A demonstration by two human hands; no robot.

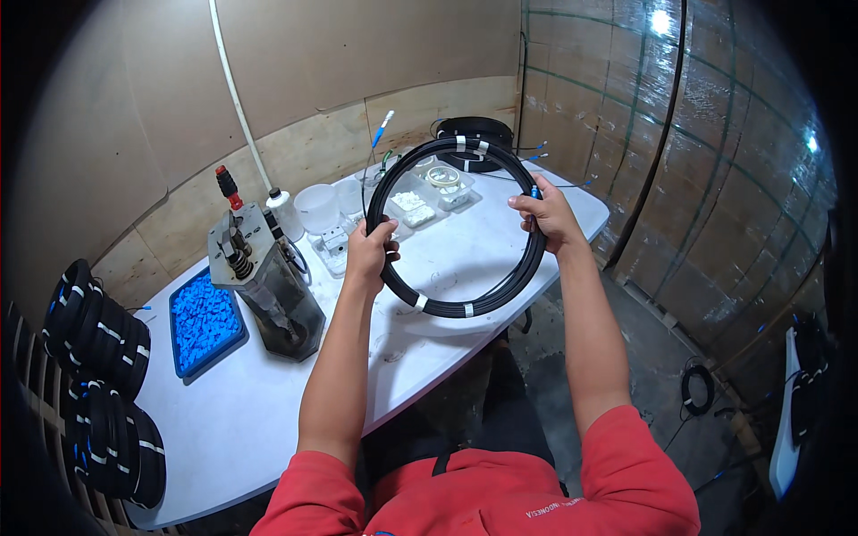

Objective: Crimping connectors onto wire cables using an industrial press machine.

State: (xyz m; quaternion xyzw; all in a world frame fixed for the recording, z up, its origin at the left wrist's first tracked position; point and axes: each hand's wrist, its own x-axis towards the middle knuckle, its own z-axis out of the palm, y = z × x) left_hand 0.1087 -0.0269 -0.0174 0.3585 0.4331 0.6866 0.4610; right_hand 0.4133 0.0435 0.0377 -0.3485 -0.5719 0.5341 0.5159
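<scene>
Between my two hands a large coil of black cable (447, 308) is held up over the white table. White tape bands wrap it at several places along its top and bottom. My left hand (368, 253) grips the coil's left side, thumb on the inside. On the opposite side, my right hand (551, 216) is closed round it beside a small blue piece. From the coil's left side a loose cable end rises, tipped with a blue and white connector (383, 129). Behind the coil's top lies a stack of similar black coils (476, 134).
A hand press (268, 277) with a red-tipped lever stands left on the table (295, 393), beside a blue tray (241, 338) of small blue pieces. Clear plastic boxes (413, 213) and a white bottle (284, 214) sit behind. More cable coils (112, 438) are stacked far left; another coil (697, 390) is on the floor.
</scene>
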